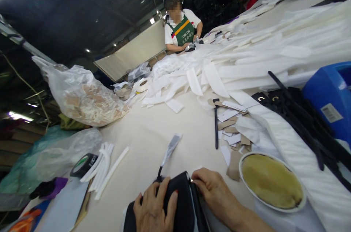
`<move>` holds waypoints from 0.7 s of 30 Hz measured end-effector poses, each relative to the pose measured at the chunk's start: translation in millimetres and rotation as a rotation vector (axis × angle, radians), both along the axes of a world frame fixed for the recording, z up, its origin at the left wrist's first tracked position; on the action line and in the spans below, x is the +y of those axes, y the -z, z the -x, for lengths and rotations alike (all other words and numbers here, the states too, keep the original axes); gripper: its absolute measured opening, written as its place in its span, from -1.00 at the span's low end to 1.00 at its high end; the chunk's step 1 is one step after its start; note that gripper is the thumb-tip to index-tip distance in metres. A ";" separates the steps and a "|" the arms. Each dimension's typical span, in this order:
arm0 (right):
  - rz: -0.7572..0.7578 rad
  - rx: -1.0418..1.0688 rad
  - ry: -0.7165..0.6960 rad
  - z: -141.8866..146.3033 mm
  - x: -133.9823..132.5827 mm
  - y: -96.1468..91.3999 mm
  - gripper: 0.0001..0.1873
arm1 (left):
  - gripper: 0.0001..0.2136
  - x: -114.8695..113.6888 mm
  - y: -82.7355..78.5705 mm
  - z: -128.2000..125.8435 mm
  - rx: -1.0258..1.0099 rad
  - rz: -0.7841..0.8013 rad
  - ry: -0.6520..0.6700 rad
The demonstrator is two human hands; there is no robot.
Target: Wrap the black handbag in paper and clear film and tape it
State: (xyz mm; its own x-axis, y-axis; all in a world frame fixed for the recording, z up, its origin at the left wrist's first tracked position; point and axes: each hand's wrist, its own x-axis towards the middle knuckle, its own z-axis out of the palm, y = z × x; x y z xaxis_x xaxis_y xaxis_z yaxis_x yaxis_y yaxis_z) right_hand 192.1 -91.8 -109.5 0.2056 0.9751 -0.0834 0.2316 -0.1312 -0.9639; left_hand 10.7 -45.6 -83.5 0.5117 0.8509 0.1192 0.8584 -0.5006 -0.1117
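In front of me at the bottom lies a black leather-like bag (179,191) with a pale strip along its right side. My left hand (153,204) rests on top of it, fingers spread and pressing down. At the bag's upper right corner, my right hand (215,191) pinches the edge between thumb and fingers. Whether a small part sits in that pinch is hidden. A strap end wrapped in clear plastic (170,148) sticks out beyond the far side of the bag, away from me.
Right of my hands stand an oval dish of yellowish paste (271,181), card scraps (233,129), black straps (304,126) and a blue bin (329,97). At left lie white tubes (102,168), a tape roll (83,164) and a plastic sack (87,97). Across the table a person (182,29) works.
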 end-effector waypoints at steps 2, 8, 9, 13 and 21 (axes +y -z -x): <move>-0.041 -0.025 -0.024 -0.5 0.9 0.1 -0.77 | -0.65 0.2 1.8 1.5 0.008 -0.006 0.007; -0.004 0.020 -0.050 -0.7 -1.4 -2.2 -0.82 | -0.67 1.2 6.1 4.3 0.040 -0.042 0.038; 0.001 0.005 -0.056 -0.8 -2.9 -2.5 -0.82 | -0.67 1.1 6.3 4.3 0.036 -0.049 0.036; 0.004 -0.087 -0.018 -2.8 -9.3 -2.0 -0.80 | -0.66 0.1 7.5 5.0 0.005 -0.071 0.041; 0.026 -0.004 -0.019 -8.9 -13.6 -0.3 -0.78 | -0.70 5.1 4.3 17.8 -0.089 -0.082 0.067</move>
State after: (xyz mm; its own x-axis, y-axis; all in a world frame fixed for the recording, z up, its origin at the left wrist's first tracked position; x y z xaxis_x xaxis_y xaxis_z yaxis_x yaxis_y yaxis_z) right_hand 201.0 -105.4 -109.3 0.1879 0.9763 -0.1076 0.2384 -0.1516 -0.9593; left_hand -7.1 -40.5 -87.8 0.5513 0.8007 0.2344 0.8318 -0.5493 -0.0800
